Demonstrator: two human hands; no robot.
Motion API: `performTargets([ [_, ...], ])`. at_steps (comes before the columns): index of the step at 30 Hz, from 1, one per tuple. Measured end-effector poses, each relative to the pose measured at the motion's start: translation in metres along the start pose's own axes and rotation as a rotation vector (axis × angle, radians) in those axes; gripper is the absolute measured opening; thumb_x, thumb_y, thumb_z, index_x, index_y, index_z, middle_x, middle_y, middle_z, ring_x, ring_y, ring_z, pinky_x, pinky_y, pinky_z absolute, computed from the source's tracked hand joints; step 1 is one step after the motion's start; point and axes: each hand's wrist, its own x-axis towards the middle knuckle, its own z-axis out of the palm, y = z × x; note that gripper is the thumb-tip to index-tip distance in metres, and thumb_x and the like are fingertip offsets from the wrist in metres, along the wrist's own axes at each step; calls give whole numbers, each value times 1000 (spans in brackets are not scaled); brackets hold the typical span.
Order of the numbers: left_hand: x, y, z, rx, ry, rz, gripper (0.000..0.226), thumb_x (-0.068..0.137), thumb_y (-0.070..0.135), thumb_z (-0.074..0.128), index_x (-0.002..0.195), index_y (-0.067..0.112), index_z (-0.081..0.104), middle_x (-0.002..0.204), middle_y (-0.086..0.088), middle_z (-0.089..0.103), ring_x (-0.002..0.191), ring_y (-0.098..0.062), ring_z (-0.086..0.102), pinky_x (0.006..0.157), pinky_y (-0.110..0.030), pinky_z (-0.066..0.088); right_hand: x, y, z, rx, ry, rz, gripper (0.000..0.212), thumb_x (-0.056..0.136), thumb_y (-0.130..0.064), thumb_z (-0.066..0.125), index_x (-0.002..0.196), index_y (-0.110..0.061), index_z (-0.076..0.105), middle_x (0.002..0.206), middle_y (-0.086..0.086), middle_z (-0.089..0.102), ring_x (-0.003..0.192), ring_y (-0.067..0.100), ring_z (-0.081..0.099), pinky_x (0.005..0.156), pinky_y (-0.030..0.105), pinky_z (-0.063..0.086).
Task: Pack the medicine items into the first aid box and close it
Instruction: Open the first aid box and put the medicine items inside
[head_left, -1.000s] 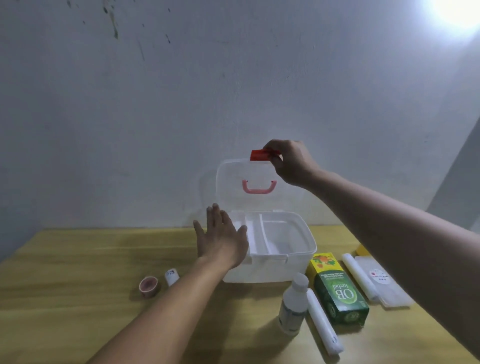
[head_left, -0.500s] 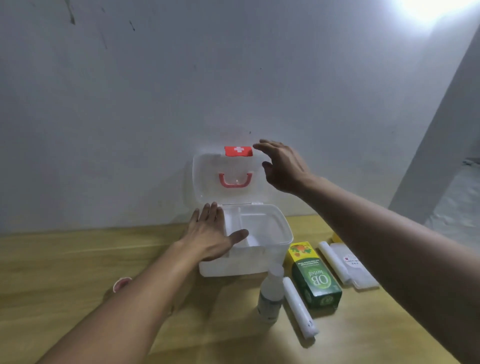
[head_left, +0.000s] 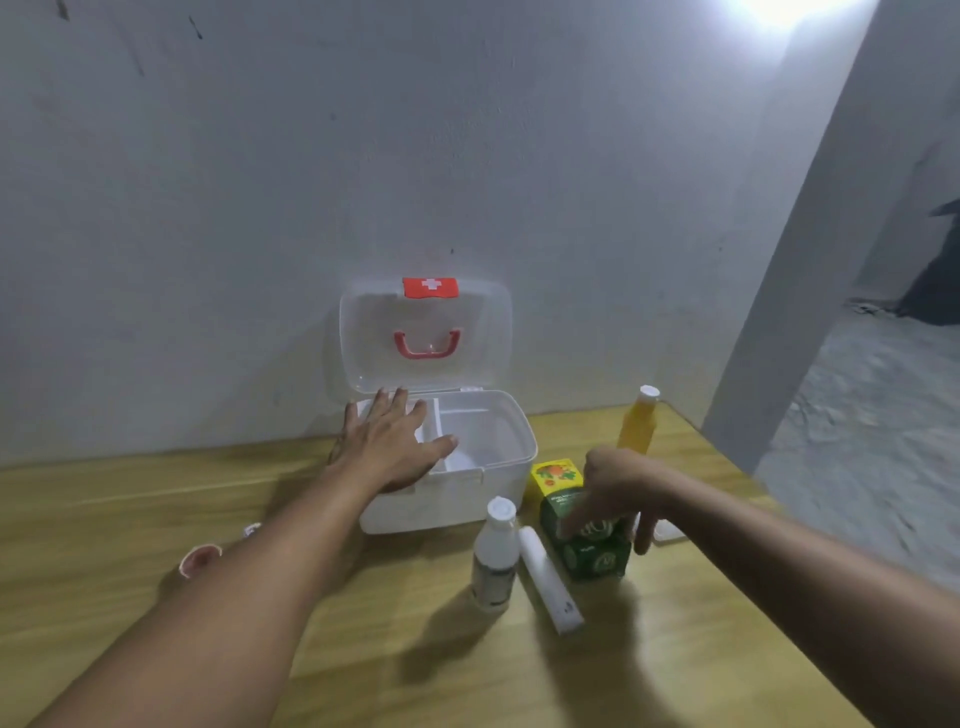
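The clear first aid box (head_left: 511, 467) stands open on the wooden table, its lid (head_left: 426, 338) upright against the wall with a red cross latch and pink handle. My left hand (head_left: 389, 447) lies flat with spread fingers on the box's left front rim. My right hand (head_left: 615, 496) reaches down over the green and yellow medicine carton (head_left: 587, 553), fingers around its top; whether it grips is unclear. A white bottle (head_left: 493, 556) and a white roll (head_left: 550, 582) lie left of the carton. A yellow bottle (head_left: 638, 423) stands behind it.
A pink tape roll (head_left: 200, 558) and a small white item (head_left: 252, 530) sit left of my left forearm. A flat clear packet (head_left: 667, 532) peeks out behind my right hand. The wall runs right behind the box. The table's right edge drops to the floor.
My right hand let go of the lid's red latch and dropped to the green carton. The lid stays upright. My left hand stays on the box rim. The view shifted right.
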Motion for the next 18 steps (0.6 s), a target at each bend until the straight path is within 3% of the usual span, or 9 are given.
performTargets([
  [4,0,0,1,-11,-16,-3,77,89,68,25,153,27,16,163,-3,-3,151,-22,-5,118,-53,-4,-2,4,-29,-32,188,-13,41,57,-29,89,73,-5,60,78,15,68,65,33,72,49,41,61],
  [6,1,0,1,-26,-20,0,75,91,65,24,153,25,16,163,-3,-3,151,-22,-6,118,-53,-4,-7,-2,-53,-82,323,-40,37,54,-34,87,68,-8,64,68,11,69,57,28,71,48,40,61],
  [11,2,-1,0,-56,-21,-5,70,96,55,23,154,16,11,163,-4,-3,151,-21,-5,119,-51,-4,-21,-42,-87,-245,466,-270,45,61,-32,82,101,-15,71,88,10,72,69,26,71,58,37,62],
  [14,0,0,-2,-57,-24,-9,71,96,52,23,154,13,9,164,-4,-2,151,-20,-5,119,-50,-4,-17,-73,-83,-459,457,-376,48,61,-33,81,107,-21,71,94,5,70,78,24,63,57,26,50],
  [18,0,-2,0,-46,-12,-9,69,97,49,20,154,13,6,163,-4,-3,151,-20,-6,119,-49,-5,5,-105,-63,-558,363,-467,45,68,-29,83,107,-11,69,83,2,61,75,21,59,49,21,39],
])
